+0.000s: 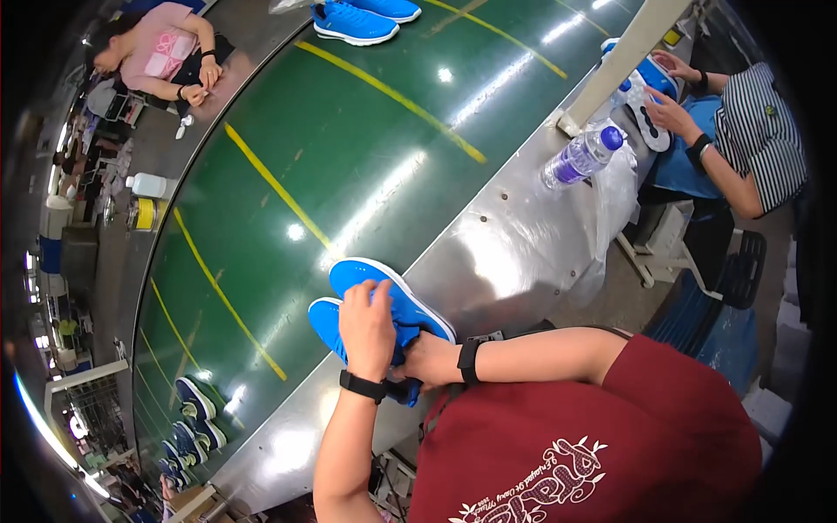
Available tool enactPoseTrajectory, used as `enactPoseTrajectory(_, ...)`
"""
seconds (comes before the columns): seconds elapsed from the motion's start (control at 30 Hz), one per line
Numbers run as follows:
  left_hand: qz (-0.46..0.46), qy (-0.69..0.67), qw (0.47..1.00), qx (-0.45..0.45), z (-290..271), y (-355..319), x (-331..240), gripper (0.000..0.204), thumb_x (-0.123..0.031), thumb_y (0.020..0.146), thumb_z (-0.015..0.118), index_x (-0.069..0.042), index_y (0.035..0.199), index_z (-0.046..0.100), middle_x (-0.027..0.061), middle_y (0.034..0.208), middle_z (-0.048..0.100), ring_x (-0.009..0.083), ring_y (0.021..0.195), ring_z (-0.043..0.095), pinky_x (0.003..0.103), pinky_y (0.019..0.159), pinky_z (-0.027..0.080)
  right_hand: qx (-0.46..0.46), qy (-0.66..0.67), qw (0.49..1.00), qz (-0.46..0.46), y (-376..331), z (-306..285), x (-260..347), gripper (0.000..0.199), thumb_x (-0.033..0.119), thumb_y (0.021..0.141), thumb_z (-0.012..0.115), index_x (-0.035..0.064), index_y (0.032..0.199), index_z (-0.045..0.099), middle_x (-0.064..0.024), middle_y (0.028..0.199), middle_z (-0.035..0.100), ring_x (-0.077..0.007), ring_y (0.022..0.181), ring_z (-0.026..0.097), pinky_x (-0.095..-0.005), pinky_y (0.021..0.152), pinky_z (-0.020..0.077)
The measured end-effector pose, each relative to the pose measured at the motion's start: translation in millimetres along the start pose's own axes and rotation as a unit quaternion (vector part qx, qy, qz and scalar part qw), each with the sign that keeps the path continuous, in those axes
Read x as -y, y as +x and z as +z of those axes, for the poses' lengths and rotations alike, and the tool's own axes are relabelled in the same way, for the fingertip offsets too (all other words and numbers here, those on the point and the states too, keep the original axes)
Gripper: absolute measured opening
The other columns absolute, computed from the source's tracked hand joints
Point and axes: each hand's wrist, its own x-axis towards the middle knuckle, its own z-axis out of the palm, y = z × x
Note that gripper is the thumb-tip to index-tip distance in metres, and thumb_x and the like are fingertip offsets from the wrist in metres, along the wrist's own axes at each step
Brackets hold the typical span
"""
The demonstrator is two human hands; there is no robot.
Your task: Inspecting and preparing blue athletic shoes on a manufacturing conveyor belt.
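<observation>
A pair of bright blue sneakers with white soles lies where the green belt meets the metal ledge. My left hand [366, 327] is over the tops of the shoes, its fingers bent down onto the right-hand sneaker [356, 272] near the laces. Beside it, the left-hand sneaker [324, 319] is partly covered by that hand. At the heel end, my right hand [432, 358] grips the opening of the right-hand sneaker, and its fingertips are hidden inside. Dark blue material [403, 392] shows below my wrists.
The green belt [288, 174] has yellow cross lines. More blue sneakers [353, 23] stand at its far end, dark shoes [193, 418] at lower left. A water bottle [582, 159] stands on the metal ledge [488, 235]. Co-workers sit across the belt and at right, one handling a shoe.
</observation>
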Motion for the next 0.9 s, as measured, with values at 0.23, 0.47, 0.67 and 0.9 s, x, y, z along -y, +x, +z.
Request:
enactPoseTrajectory(0.23,-0.205,-0.214,0.952,-0.08,6,-45,-11,0.033,-0.006,0.082,0.065,-0.003,0.114,0.06,0.0146,0.091,0.065,0.0294,0.087,0.061,0.036,0.078,0.048,-0.001,0.034,0.999,0.006,-1,-9,1,0.047,0.028,0.059,0.079,0.0134,0.101,0.068,-0.0158,0.097,0.064,-0.0337,0.103,0.057,-0.0449,0.085,0.0432)
enactPoseTrajectory(0.47,-0.103,-0.106,0.979,-0.143,19,-53,-25,0.027,0.002,0.078,0.059,-0.003,0.105,0.061,0.0132,0.089,0.064,0.0284,0.086,0.06,0.037,0.074,0.049,0.035,0.0,0.999,0.04,1,-4,-1,0.048,0.03,0.057,0.082,0.0144,0.1,0.068,-0.0133,0.098,0.066,-0.0314,0.101,0.059,-0.0442,0.087,0.0432)
enactPoseTrajectory(0.67,-0.127,-0.028,0.991,-0.015,12,-60,-25,0.019,-0.005,0.08,0.063,-0.004,0.098,0.06,0.0105,0.079,0.064,0.0272,0.079,0.06,0.037,0.069,0.049,0.025,0.03,0.999,0.025,0,5,-3,0.048,0.032,0.057,0.082,0.0151,0.1,0.066,-0.0115,0.091,0.067,-0.0304,0.093,0.063,-0.0443,0.083,0.0446)
enactPoseTrajectory(0.9,-0.08,-0.065,0.99,-0.1,-6,-34,-14,0.054,-0.002,0.072,0.068,-0.003,0.123,0.052,0.017,0.098,0.065,0.0297,0.091,0.063,0.037,0.078,0.051,0.007,0.002,1.0,0.0,0,0,0,0.054,0.034,0.06,0.08,0.0161,0.108,0.062,-0.0108,0.087,0.065,-0.0329,0.093,0.061,-0.043,0.083,0.0451)
